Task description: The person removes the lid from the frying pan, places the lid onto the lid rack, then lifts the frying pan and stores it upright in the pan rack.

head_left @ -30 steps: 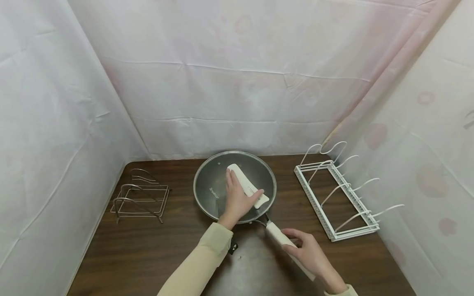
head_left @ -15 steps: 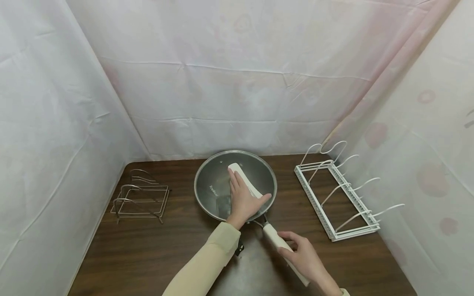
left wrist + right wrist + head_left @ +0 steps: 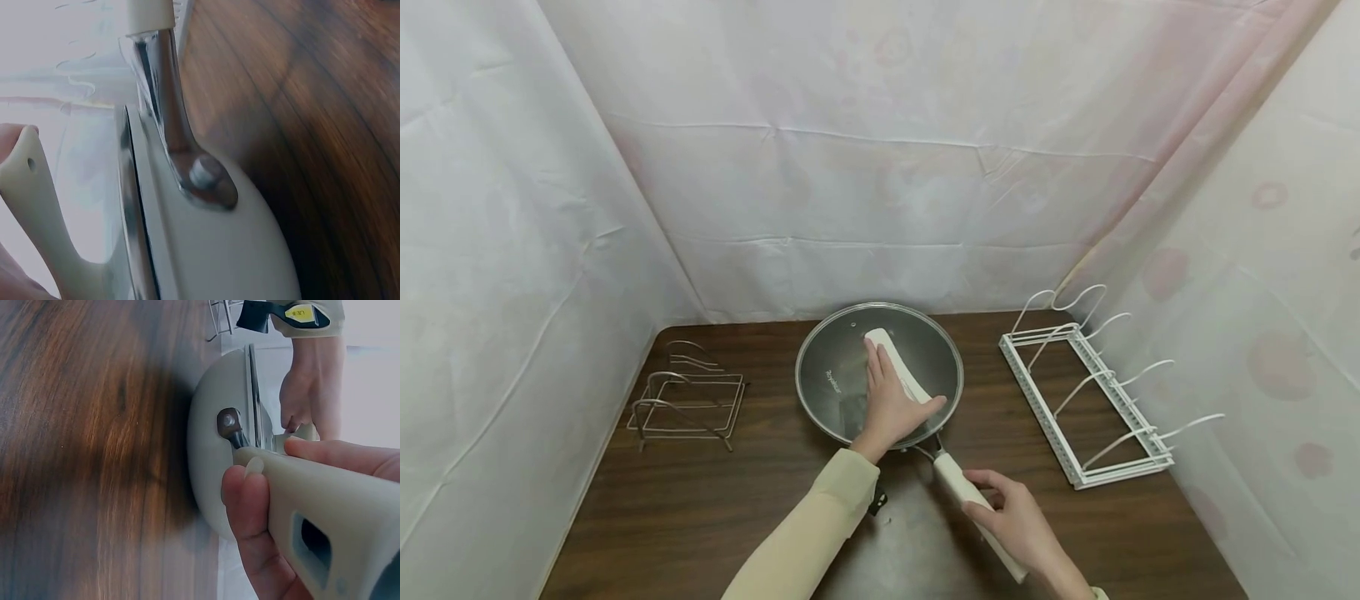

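A white wok (image 3: 212, 444) stands on the wooden table, its long cream handle (image 3: 952, 477) slanting toward the near right. Its glass lid (image 3: 827, 350) has a clear pane, a metal rim and a long cream grip (image 3: 898, 367) across the top. My left hand (image 3: 891, 408) holds that lid grip, fingers on one side and thumb near its lower end. With thumb and fingers my right hand (image 3: 1018, 521) grips the wok's handle around its middle. In the left wrist view, a metal bracket (image 3: 203, 172) joins the handle to the wok's side, and the lid's rim (image 3: 134, 206) lies along the top edge.
A small metal wire rack (image 3: 688, 400) stands at the left of the table. To the right is a white rack (image 3: 1045, 408) with several curved dividers. Pale curtains (image 3: 850, 183) enclose the back and both sides. A grey sheen lies on the near tabletop (image 3: 895, 550).
Both hands have kept hold of lid grip and handle. The left hand has shifted slightly right along the lid; the wok's handle and right hand have swung slightly left. Little differs in the last half second.
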`<state>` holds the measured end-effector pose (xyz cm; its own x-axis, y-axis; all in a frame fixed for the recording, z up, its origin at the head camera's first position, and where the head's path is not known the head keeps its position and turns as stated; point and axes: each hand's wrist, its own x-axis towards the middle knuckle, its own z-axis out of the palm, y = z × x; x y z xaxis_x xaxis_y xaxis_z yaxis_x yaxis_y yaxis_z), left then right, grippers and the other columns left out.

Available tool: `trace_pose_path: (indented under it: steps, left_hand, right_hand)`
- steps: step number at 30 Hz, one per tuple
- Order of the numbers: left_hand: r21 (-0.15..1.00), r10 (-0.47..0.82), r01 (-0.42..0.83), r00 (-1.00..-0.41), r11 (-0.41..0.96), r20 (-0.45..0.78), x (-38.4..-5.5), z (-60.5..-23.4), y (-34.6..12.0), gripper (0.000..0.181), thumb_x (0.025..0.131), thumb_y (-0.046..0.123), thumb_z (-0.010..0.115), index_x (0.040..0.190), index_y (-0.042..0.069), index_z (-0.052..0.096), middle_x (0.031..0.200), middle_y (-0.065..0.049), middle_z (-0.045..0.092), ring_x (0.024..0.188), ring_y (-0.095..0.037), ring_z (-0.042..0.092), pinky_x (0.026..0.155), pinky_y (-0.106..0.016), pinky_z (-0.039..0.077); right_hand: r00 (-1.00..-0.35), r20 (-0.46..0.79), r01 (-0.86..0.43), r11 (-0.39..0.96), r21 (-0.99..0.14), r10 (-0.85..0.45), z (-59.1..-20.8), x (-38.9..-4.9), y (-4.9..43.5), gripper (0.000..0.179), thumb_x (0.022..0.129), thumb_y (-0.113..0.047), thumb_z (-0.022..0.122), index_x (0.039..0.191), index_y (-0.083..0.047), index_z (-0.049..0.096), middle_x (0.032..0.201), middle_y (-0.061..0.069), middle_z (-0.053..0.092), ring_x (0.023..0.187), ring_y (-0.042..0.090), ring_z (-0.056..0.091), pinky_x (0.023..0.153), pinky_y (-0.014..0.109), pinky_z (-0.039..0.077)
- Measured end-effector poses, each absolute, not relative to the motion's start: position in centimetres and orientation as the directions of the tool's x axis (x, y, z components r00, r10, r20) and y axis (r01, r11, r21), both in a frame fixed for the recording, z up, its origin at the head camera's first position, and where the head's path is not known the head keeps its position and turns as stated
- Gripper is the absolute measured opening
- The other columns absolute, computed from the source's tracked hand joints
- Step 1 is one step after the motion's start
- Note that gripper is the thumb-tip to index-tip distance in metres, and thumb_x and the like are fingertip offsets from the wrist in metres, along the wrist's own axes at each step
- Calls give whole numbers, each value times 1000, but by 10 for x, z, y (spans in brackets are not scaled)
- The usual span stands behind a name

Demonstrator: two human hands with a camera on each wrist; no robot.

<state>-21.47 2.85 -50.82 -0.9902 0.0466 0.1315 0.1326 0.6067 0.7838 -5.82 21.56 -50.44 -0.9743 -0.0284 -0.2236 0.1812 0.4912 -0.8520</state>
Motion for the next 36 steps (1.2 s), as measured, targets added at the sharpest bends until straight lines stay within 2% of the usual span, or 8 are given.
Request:
trace_pose_path:
  steps: [9,15,25,31,36]
  left_hand:
    - [820,160,176,-982,544,104,-220,-513,7,147,66,51,94,166,8,-5,174,-3,-18,162,-38,3,126,-60,28]
    - [818,254,201,-965,539,70,-225,-515,-11,148,65,49,95,166,13,-8,174,1,-18,163,-32,1,127,-56,27]
    - [805,443,276,-896,526,19,-234,-499,-37,133,64,21,89,165,7,4,174,-8,-18,162,-33,-1,128,-55,25]
    - [763,370,251,-929,596,17,-231,-491,-31,126,66,15,85,165,5,6,175,-12,-9,162,-36,7,127,-55,28]
    - [734,210,189,-976,653,64,-229,-490,-19,122,76,23,87,164,1,7,172,-20,14,157,-43,24,126,-53,32]
  right_hand:
    - [-974,-224,186,476,-859,-23,-504,-58,215,47,89,-16,80,132,-5,67,110,19,74,74,10,66,60,26,57]
    - [-975,-223,185,475,-860,-24,-505,-58,216,47,89,-16,80,132,-5,67,112,19,74,74,10,66,60,25,57]
    - [-973,-227,190,456,-869,-28,-506,-58,216,48,89,-16,80,133,-5,66,115,20,72,76,9,67,61,26,57]
    - [-973,-229,191,449,-873,-32,-506,-58,216,48,89,-16,80,134,-5,66,114,21,73,75,10,67,60,27,58]
    - [-973,-229,188,440,-878,-41,-506,-58,217,49,89,-16,80,134,-4,65,111,22,73,74,12,67,59,27,58]
